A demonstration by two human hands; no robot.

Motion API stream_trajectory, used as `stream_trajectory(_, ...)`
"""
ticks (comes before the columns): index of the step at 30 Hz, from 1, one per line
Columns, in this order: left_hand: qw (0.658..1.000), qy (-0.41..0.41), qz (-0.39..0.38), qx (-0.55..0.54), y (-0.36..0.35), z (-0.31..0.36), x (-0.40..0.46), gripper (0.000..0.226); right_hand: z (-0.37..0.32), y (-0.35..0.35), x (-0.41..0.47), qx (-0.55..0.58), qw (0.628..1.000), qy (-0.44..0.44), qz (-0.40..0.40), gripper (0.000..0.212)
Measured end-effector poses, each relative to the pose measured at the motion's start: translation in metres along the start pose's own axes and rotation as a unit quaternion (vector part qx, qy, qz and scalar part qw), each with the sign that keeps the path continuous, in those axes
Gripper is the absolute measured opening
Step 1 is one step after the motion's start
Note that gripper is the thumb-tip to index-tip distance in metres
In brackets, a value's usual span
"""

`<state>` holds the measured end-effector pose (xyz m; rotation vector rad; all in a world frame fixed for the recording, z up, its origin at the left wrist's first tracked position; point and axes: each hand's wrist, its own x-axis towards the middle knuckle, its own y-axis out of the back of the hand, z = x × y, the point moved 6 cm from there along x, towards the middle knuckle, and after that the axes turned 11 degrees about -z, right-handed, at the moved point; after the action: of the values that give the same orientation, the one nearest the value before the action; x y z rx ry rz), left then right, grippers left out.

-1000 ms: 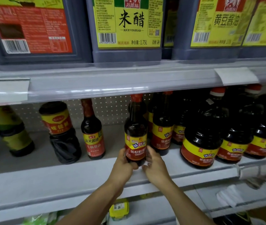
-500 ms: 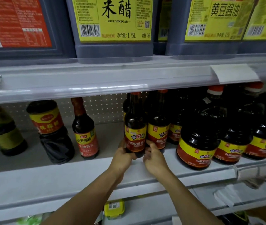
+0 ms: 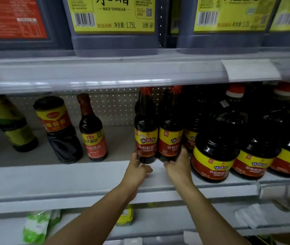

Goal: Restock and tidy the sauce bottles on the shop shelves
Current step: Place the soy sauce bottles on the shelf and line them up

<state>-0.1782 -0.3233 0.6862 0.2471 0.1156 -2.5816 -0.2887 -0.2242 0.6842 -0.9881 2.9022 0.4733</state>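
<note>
Two slim soy sauce bottles (image 3: 146,138) upright, touching, at middle shelf (image 3: 70,175) front, left hand (image 3: 137,169) and right hand (image 3: 177,167) apparently cupping their bases, fingers curled.

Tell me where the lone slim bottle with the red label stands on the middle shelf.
In the head view the slim red-label bottle stands left of centre on the middle shelf, just right of the dark pouch.

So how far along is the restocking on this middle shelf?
Done: big jugs fill the right side. In hand: left hand and right hand grip two slim bottles at the front edge. Left: bare shelf beside them, plus loosely spaced bottles farther left.
</note>
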Motion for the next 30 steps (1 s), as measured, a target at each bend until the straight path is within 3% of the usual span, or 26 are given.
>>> stream_trajectory(7, 1.000, 0.004, 0.029, 0.005, 0.002, 0.000, 0.000, 0.064, 0.001, 0.007, 0.011, -0.018, 0.998, -0.005, -0.061, 0.081)
stream_trajectory(10, 1.000, 0.006, 0.027, 0.009, 0.001, 0.002, -0.001, 0.065, -0.003, 0.009, 0.019, -0.027, 0.998, 0.004, -0.049, 0.075)
stream_trajectory(17, 1.000, 0.009, 0.027, 0.007, 0.000, 0.007, 0.002, 0.069, -0.012, 0.011, 0.027, -0.188, 0.981, -0.047, 0.019, 0.073)
stream_trajectory(30, 0.999, 0.038, 0.015, 0.025, 0.021, 0.010, -0.010, 0.078, -0.010, 0.009, 0.031, -0.165, 0.984, -0.040, 0.053, 0.061)
